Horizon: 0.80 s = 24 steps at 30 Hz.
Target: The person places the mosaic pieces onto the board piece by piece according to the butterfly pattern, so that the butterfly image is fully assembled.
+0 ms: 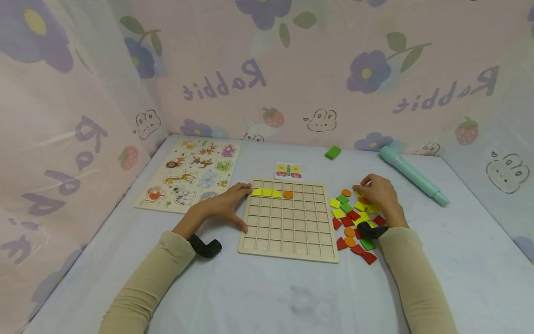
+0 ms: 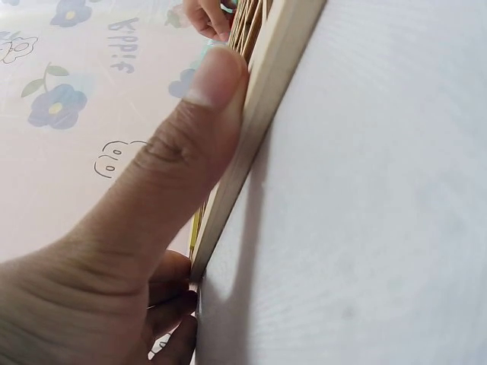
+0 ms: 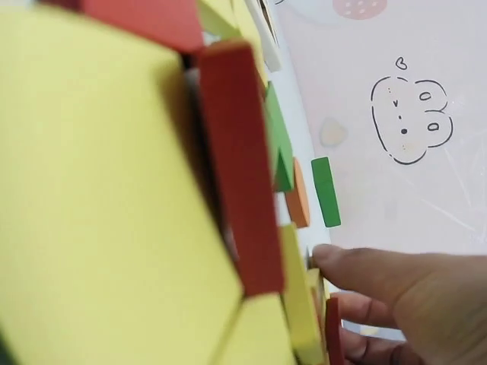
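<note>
My left hand (image 1: 225, 206) braces the left side of a wooden grid board (image 1: 288, 236), thumb and fingers spread along its edge. In the left wrist view, the straight thumb (image 2: 175, 144) lies against the board's side. Three yellow rounded tiles (image 1: 266, 192) and an orange disc (image 1: 288, 195) sit in the board's second row. At the far side of a loose tile pile, my right hand (image 1: 381, 191) pinches a yellow tile (image 1: 359, 189) between thumb and fingers; the fingers partly hide it. Red, green, yellow and orange tiles (image 1: 349, 232) lie below that hand.
A card with a butterfly pattern (image 1: 288, 170) lies behind the board. An animal puzzle board (image 1: 179, 178) is at the left. Farther back stands a green block (image 1: 333, 152), and a teal wand-shaped object (image 1: 413, 176) lies at the right. A printed curtain (image 1: 292, 69) encloses the table.
</note>
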Each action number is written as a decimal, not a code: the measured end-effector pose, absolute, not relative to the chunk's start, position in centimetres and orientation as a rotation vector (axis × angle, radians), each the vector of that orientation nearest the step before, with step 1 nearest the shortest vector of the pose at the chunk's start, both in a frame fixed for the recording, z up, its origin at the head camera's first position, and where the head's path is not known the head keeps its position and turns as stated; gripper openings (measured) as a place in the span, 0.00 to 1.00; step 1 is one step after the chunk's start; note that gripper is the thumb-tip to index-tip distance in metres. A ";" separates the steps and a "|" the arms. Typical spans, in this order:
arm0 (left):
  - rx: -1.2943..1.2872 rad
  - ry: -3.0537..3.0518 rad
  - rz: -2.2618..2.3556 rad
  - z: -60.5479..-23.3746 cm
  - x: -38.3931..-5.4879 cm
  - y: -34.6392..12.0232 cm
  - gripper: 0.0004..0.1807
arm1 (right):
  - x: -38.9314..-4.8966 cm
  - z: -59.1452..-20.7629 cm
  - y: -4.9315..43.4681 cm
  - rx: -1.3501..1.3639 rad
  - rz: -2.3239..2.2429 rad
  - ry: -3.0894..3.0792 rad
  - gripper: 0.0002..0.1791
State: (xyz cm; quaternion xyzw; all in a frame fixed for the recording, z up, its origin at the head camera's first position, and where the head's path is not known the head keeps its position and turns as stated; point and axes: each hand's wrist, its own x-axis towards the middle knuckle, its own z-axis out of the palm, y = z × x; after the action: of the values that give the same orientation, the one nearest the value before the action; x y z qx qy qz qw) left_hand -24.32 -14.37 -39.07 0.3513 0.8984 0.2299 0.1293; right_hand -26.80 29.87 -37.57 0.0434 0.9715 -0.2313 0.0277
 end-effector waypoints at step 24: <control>1.002 2.617 0.656 -38.7 -24.0 -14.2 0.65 | -28.1 -37.2 26.2 -0.313 -0.895 2.967 0.18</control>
State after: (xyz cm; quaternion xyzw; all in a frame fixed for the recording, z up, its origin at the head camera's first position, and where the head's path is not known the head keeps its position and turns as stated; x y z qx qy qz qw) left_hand -24.01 -14.19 -38.67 0.3452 0.9014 0.2259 0.1313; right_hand -28.14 26.21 -37.24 -0.1005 0.9525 -0.2872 0.0136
